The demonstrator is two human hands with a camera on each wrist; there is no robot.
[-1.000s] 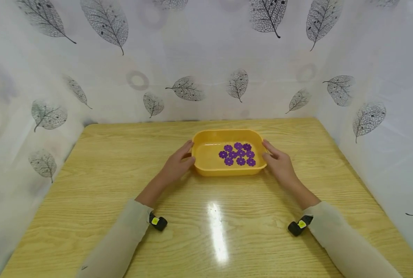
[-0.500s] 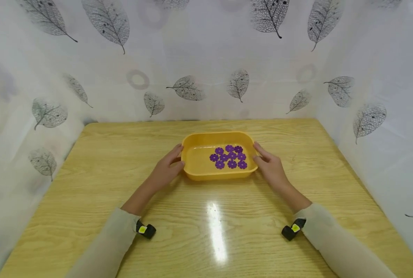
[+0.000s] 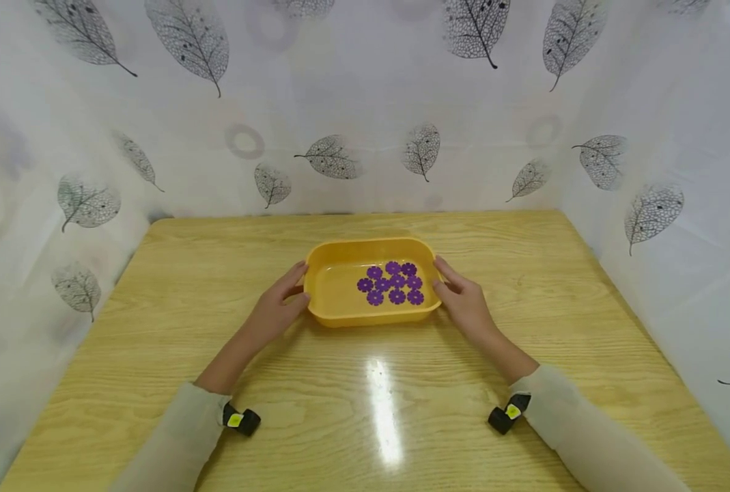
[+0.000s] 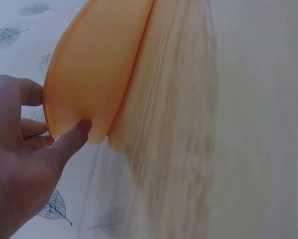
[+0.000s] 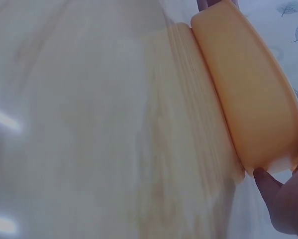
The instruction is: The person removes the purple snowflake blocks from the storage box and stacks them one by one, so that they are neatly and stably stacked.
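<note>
A yellow plastic tray with rounded corners sits on the wooden table, near the middle in the head view. Several purple flower-shaped discs lie together on its floor, toward the right side. My left hand holds the tray's left end, the thumb nearer me and the fingers farther back. At the opposite end, my right hand grips it the same way. In the left wrist view, the left thumb presses the tray's outer wall. The right thumb touches its lower corner in the right wrist view.
The wood-grain table reaches back to a white curtain printed with dark leaves, which also hangs along both sides. A bright light reflection lies on the tabletop in front of the tray. Each wrist wears a small black camera.
Both hands have moved the tray leftward and slightly closer to me, and it has turned a little. The purple discs have travelled along inside it.
</note>
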